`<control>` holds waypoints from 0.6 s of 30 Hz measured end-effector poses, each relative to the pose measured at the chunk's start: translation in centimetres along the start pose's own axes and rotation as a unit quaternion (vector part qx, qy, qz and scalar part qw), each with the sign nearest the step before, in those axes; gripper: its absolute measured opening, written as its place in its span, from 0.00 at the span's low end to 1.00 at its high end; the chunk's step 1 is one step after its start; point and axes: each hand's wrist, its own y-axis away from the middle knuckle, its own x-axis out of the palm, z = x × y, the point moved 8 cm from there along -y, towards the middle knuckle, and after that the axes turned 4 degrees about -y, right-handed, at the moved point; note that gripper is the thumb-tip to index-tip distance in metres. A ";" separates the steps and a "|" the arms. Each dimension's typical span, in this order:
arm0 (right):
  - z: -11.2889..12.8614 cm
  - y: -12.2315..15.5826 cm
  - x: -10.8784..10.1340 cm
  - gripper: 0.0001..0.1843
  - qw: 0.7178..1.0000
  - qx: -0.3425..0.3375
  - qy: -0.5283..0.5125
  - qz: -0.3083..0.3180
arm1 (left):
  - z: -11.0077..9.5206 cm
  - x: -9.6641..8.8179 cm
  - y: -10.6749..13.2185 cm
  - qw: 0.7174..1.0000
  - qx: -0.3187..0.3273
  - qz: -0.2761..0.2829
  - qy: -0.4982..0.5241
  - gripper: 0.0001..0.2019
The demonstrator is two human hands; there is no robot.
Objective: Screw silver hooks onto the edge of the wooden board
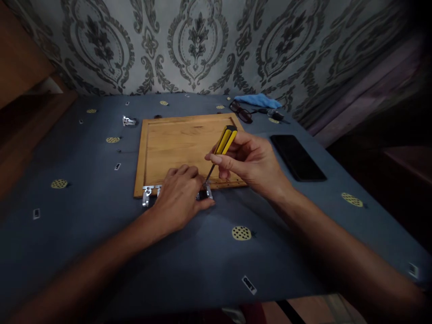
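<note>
A wooden cabinet door (178, 144) lies flat on a blue cloth-covered table (101, 234). My right hand (253, 162) grips a yellow and black screwdriver (225, 140), tilted, its tip down at a metal hinge (205, 192) on the door's near edge. My left hand (178, 198) is closed over that hinge, pressing it against the wood. A second metal hinge (147, 192) sits on the same edge, just left of my left hand.
A black phone (297, 157) lies right of the door. Dark glasses (241, 111), keys (273, 114) and a blue cloth (258, 100) are at the back right. A loose hinge (129, 120) lies back left. A patterned wall stands behind the table.
</note>
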 end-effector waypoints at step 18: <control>0.2 0.1 -0.5 0.18 1.000 -0.009 -0.001 -0.007 | -0.1 0.0 0.0 1.000 0.002 0.003 -0.003 0.18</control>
